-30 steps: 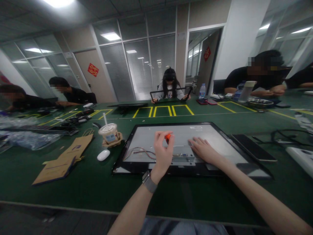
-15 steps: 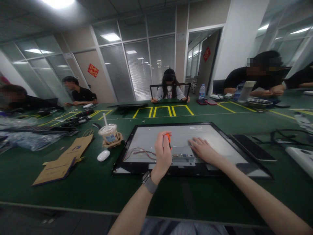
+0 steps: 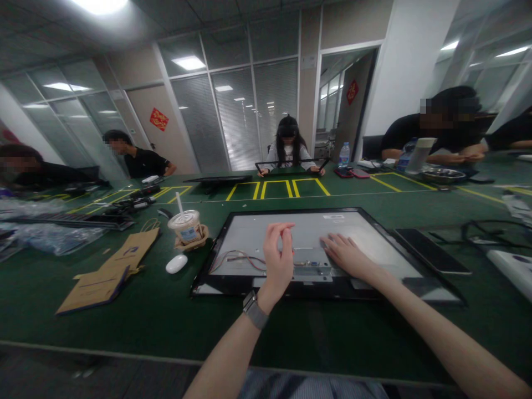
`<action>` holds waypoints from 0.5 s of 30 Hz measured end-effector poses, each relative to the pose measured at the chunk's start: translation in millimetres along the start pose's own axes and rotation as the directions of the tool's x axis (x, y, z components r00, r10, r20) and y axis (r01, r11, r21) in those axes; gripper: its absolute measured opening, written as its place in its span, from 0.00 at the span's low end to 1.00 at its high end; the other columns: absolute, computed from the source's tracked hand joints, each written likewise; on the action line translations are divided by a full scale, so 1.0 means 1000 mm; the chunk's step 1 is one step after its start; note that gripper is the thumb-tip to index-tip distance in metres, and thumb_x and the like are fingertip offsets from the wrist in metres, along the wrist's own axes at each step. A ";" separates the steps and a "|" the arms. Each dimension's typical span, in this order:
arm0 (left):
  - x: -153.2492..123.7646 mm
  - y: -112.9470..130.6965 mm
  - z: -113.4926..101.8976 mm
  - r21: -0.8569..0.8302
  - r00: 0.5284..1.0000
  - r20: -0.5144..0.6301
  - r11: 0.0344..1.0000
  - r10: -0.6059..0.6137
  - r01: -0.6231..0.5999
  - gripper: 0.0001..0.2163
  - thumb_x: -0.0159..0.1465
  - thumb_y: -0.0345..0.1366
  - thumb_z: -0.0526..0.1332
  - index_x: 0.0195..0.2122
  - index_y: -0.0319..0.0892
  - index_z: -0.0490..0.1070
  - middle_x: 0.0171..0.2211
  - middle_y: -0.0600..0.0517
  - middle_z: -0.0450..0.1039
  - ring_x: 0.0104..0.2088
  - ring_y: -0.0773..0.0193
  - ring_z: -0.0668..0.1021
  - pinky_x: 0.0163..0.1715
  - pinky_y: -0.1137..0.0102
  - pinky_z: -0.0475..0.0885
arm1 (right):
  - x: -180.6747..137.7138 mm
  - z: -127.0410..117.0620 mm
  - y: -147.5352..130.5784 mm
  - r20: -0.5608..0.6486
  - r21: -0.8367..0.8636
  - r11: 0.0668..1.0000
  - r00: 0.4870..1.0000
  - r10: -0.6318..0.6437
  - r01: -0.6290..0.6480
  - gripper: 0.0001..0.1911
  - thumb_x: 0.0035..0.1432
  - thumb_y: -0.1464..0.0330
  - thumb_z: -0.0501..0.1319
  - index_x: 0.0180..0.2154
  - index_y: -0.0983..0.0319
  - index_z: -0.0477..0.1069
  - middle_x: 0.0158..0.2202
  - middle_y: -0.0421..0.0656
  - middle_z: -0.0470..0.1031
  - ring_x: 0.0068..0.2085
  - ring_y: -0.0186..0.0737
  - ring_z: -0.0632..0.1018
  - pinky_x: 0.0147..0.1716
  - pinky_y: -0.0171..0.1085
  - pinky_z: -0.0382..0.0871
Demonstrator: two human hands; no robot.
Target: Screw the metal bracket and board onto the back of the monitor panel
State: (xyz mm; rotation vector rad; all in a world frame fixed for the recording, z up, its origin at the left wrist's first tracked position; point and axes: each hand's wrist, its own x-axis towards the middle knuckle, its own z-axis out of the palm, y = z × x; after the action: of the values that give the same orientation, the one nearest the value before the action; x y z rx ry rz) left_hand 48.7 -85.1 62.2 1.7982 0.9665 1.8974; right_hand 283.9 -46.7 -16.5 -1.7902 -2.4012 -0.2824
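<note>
Panel: a broad, flat rectangular display with a silver-grey metal back and a black border lay on the dark green worktop, right in front of the person, metal side up.
Left grip: the left hand stood over the panel, fingers curled in and nearly closed round a small orange-red object; only a speck showed, so I could not tell its shape.
Right grip: the right hand lay palm down on the metal back, fingers loosely spread, with hold of nothing that I could see.
Weight: moderate, I judged, but awkward for its breadth.
Stiffness: the metal back looked rigid; the thin border seemed likelier to flex.
Slip: the smooth metal would probably have given bare fingers little purchase.
Weak spots: the thin red-and-dark cable and the silver metal bracket with ports looked easiest to snag, and the underside probably marked easily.
Handhold: both short sides, I thought, palms under the border, well away from the cable.
Neighbour: a clear plastic cup with a white straw stood near the left edge.
</note>
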 end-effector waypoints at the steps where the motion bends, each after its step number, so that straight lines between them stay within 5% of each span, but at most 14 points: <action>1: 0.000 0.001 0.000 0.021 1.000 -0.011 1.000 0.022 -0.022 0.11 0.69 0.40 0.54 0.40 0.42 0.75 0.38 0.48 0.71 0.41 0.61 0.74 0.42 0.66 0.70 | 0.000 0.001 0.000 -0.002 0.003 1.000 1.000 0.005 -0.005 0.25 0.68 0.63 0.43 0.62 0.59 0.62 0.62 0.55 0.65 0.61 0.58 0.66 0.55 0.58 0.62; 10: -0.001 0.000 -0.001 -0.034 0.999 0.006 0.998 -0.051 0.051 0.14 0.72 0.38 0.48 0.44 0.42 0.72 0.35 0.49 0.72 0.36 0.64 0.74 0.39 0.68 0.69 | -0.001 -0.005 -0.003 0.028 0.005 1.000 0.999 0.022 -0.022 0.26 0.68 0.63 0.41 0.62 0.60 0.62 0.62 0.55 0.64 0.61 0.59 0.65 0.55 0.58 0.61; 15: 0.001 0.002 0.000 0.047 0.999 -0.023 0.999 0.030 -0.029 0.10 0.68 0.40 0.57 0.37 0.43 0.76 0.37 0.49 0.68 0.38 0.62 0.72 0.40 0.67 0.69 | -0.001 -0.007 -0.004 0.027 -0.018 1.000 1.000 0.006 -0.006 0.26 0.68 0.63 0.42 0.62 0.62 0.62 0.62 0.56 0.64 0.61 0.60 0.66 0.55 0.57 0.62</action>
State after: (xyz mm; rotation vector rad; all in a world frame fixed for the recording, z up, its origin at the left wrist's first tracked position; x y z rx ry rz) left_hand 48.6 -86.1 64.3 1.8294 1.0054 1.9330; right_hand 279.9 -50.7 -9.8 -1.8198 -2.4190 -0.2810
